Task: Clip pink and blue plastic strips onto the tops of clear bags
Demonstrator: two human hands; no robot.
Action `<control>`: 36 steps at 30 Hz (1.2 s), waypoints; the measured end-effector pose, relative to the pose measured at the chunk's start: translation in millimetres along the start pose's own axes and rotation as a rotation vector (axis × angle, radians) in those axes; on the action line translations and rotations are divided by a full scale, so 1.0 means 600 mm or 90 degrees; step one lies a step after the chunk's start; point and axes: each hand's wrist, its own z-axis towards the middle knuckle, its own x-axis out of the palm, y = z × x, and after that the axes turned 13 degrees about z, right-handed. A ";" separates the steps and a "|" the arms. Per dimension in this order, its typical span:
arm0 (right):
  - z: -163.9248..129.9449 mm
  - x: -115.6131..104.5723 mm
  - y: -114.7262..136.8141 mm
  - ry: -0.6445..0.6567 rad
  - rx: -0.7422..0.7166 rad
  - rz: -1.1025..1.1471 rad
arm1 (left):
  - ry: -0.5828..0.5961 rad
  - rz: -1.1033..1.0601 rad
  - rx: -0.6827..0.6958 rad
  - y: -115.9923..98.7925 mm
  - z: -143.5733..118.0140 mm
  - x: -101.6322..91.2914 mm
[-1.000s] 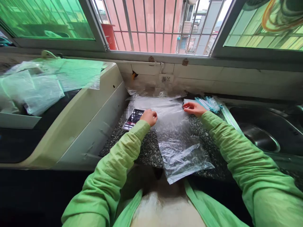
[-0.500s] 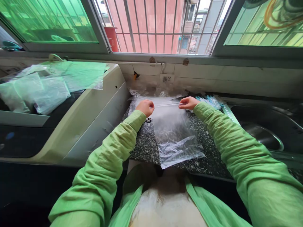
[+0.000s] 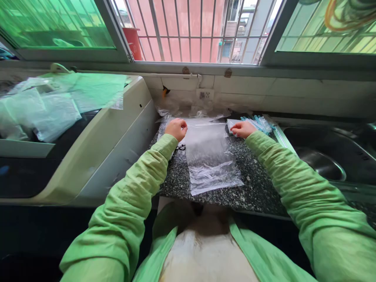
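Note:
A clear plastic bag point(image 3: 209, 147) lies flat on the speckled counter, its crinkled end reaching toward the front edge. At its far left corner, my left hand point(image 3: 176, 129) is pinched on the film. My right hand point(image 3: 243, 129) is off the bag, to the right of its far corner, with fingers loosely bent and slightly apart. Nothing shows in the right fingers. Just beyond that hand lies a group of blue-tipped items in clear wrapping point(image 3: 260, 123). A small dark beaded item point(image 3: 181, 147) sits beside my left wrist.
More clear plastic film point(image 3: 192, 109) is heaped against the wall. On the left stands a bulky pale machine point(image 3: 117, 129) with plastic bags point(image 3: 55, 117) on top. A metal sink point(image 3: 320, 162) is at the right. The dark speckled counter point(image 3: 246, 188) ends in front of me.
My right hand has let go of the bag's far edge and moved right. The bag's raised far edge has come down flat. My left hand stays at the left corner.

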 end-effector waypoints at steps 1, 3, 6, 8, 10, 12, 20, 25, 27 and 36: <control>-0.011 0.006 -0.011 0.039 0.020 0.003 | 0.000 0.008 -0.012 -0.002 -0.001 0.004; -0.039 0.019 -0.032 0.083 0.029 0.001 | -0.032 0.023 -0.015 -0.006 -0.010 0.010; -0.087 0.034 -0.066 0.071 0.005 -0.005 | -0.120 0.014 0.114 -0.015 -0.060 0.015; -0.121 0.038 -0.089 0.018 -0.066 -0.019 | -0.126 -0.020 0.275 -0.022 -0.117 0.017; -0.150 0.038 -0.109 -0.020 -0.167 -0.041 | -0.115 -0.047 0.418 -0.029 -0.184 0.019; -0.173 0.036 -0.121 -0.053 -0.268 -0.113 | -0.098 -0.049 0.483 -0.034 -0.246 0.022; -0.188 0.062 -0.115 -0.031 -0.568 -0.349 | -0.161 0.095 0.459 -0.048 -0.310 0.044; -0.180 0.058 -0.136 -0.054 -0.613 -0.363 | -0.184 0.089 0.482 -0.053 -0.303 0.046; -0.184 0.047 -0.149 -0.083 -0.607 -0.366 | -0.183 0.081 0.472 -0.053 -0.308 0.046; -0.247 0.055 -0.126 0.041 -0.694 -0.388 | -0.189 0.011 0.470 -0.057 -0.327 0.041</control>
